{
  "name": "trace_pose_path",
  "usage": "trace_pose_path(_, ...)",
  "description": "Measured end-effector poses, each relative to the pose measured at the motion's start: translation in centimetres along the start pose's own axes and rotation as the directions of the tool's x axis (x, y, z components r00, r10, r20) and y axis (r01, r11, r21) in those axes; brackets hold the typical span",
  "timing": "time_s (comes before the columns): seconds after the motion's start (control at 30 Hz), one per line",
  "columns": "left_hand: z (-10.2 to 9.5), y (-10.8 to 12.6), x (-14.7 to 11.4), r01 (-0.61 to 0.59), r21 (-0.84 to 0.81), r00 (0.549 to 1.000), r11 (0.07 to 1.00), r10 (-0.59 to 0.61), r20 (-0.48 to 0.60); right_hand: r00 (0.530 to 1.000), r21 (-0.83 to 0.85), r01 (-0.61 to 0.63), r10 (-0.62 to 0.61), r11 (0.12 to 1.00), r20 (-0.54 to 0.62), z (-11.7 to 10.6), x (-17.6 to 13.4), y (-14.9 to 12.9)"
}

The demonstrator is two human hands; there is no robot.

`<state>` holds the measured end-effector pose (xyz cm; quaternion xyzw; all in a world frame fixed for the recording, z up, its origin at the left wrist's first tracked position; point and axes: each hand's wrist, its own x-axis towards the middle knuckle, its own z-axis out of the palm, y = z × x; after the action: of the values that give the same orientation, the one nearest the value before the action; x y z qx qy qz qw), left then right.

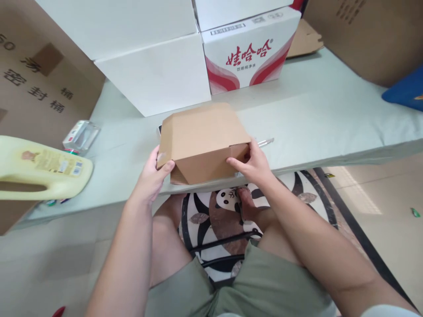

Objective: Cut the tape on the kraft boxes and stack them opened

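Observation:
A small brown cardboard box (pixel 205 132) is tilted over the front part of the cloth-covered table. Its broad panel faces up and the folded side panel faces me. At its left end my left hand (pixel 153 174) grips the corner, thumb on the near edge. My right hand (pixel 249 163) holds the right end, thumb on the front panel and fingers partly hidden behind the flap. Just right of the box a thin metallic tool (pixel 266 142) pokes out; its kind is unclear. Something dark-edged shows at the box's far left corner, mostly covered.
White cartons (pixel 158 75) and a red-lettered white carton (pixel 247 53) stand behind. Left are a large brown carton (pixel 42 88), a clear plastic package (pixel 81 135) and a pale yellow jug (pixel 66 176). A blue object (pixel 406 90) lies at the right. The table's front edge is above my legs.

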<state>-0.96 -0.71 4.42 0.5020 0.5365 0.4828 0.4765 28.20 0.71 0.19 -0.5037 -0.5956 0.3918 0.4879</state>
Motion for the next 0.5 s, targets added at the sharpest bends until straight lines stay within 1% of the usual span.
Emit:
trace_pose_path(0.1, 0.1, -0.4, 0.1, -0.019, 0.038, 1.0, 0.999, 0.019, -0.011, 0.999, -0.021, -0.04, 0.039, 0.999, -0.032, -0.2, 0.0, -0.8)
trace_pose_path(0.17, 0.3, -0.3, 0.2, -0.027, 0.035, 0.999, 0.999, 0.028, -0.04, 0.998, -0.042, -0.055, 0.054, 0.998, -0.044, -0.3, 0.0, -1.2)
trace_pose_path(0.33, 1.4, 0.8, 0.5, -0.029, -0.059, 0.984, 0.998, 0.018, -0.175, 0.995, -0.067, -0.078, 0.072, 0.995, -0.075, -0.2, 0.1, -1.5)
trace_pose_path(0.43, 1.8, 1.6, 0.8, 0.002, -0.137, 0.959, 0.991, -0.04, -0.279, 0.992, -0.062, -0.077, 0.071, 0.995, -0.102, -0.1, 0.2, -1.5)
trace_pose_path(0.5, 1.6, 1.9, 1.0, 0.018, -0.169, 0.945, 0.986, -0.072, -0.319, 0.99, -0.052, -0.086, 0.08, 0.995, -0.115, 0.0, 0.2, -1.5)
